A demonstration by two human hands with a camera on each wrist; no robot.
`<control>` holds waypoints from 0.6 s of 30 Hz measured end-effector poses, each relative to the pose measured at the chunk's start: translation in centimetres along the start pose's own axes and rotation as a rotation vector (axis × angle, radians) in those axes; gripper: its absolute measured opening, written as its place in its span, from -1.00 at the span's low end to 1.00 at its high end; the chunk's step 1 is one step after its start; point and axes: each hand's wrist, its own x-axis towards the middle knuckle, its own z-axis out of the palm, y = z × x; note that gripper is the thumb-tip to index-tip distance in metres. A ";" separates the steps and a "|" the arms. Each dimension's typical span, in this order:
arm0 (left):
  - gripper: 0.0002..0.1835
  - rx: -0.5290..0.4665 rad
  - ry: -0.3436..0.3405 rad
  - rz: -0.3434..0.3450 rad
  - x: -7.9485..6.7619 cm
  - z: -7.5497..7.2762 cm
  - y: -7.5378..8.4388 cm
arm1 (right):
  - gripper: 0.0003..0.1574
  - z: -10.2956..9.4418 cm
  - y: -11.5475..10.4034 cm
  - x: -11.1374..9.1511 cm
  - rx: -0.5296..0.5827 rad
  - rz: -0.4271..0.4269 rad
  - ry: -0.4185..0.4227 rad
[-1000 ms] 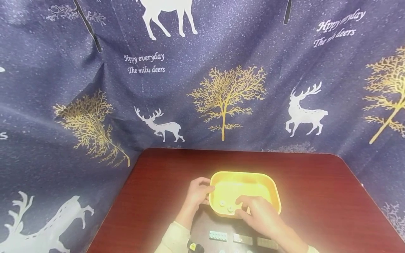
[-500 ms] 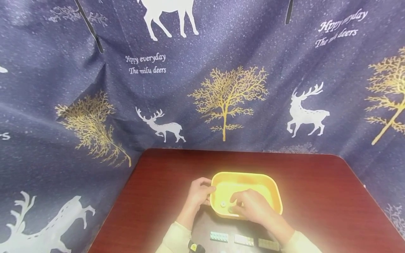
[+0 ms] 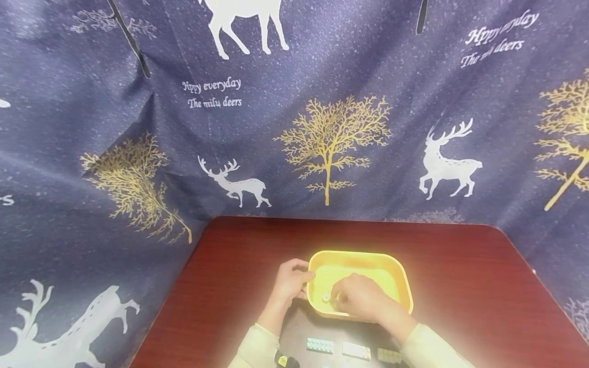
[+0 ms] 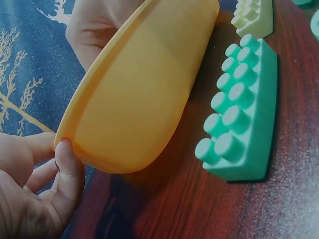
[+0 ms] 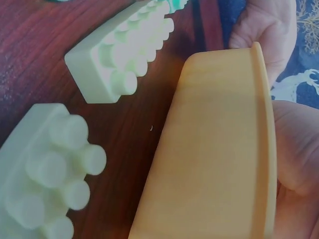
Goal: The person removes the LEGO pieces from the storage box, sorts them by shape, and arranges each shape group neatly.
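Observation:
A yellow plastic tub (image 3: 368,259) stands on the table. My left hand (image 3: 291,280) grips its left end, the thumb (image 4: 69,158) at the rim in the left wrist view. Inside the tub is my right hand (image 3: 359,299), its fingers bent down toward the floor near the front left. A small whitish round piece (image 3: 326,297) lies just left of those fingertips. The tub's wall hides the right fingertips in the right wrist view; I cannot tell whether they hold something.
In front of the tub lie a green studded building block (image 4: 244,114), a pale one (image 5: 117,50) and another pale greenish one (image 5: 45,169). The table (image 3: 248,240) is dark red wood. A blue deer-print cloth (image 3: 294,153) hangs behind and to the left.
My right hand has moved left inside the tub and its fingers have curled down, covering the spot where a second small round piece showed. My left hand has stayed on the rim.

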 end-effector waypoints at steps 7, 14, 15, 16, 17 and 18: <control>-0.58 0.002 -0.005 0.013 0.0 0.0 0.0 | -0.83 0.7 0.4 0.5 -0.010 0.062 -0.033; -0.59 -0.004 -0.010 0.015 0.0 0.0 0.0 | -0.70 1.5 1.0 0.8 0.001 0.068 -0.066; -0.59 -0.002 -0.009 0.016 0.0 0.0 0.1 | -0.73 1.5 1.1 0.9 0.003 0.069 -0.067; -0.59 -0.003 -0.008 0.016 0.0 0.0 0.1 | -0.77 1.6 1.2 0.9 0.002 0.071 -0.066; -0.59 -0.001 -0.007 0.016 0.0 0.0 0.1 | -0.82 1.6 1.2 0.9 0.006 0.073 -0.066; -0.59 0.000 -0.006 0.016 -0.1 0.0 0.1 | -0.85 1.5 1.2 0.9 0.009 0.075 -0.065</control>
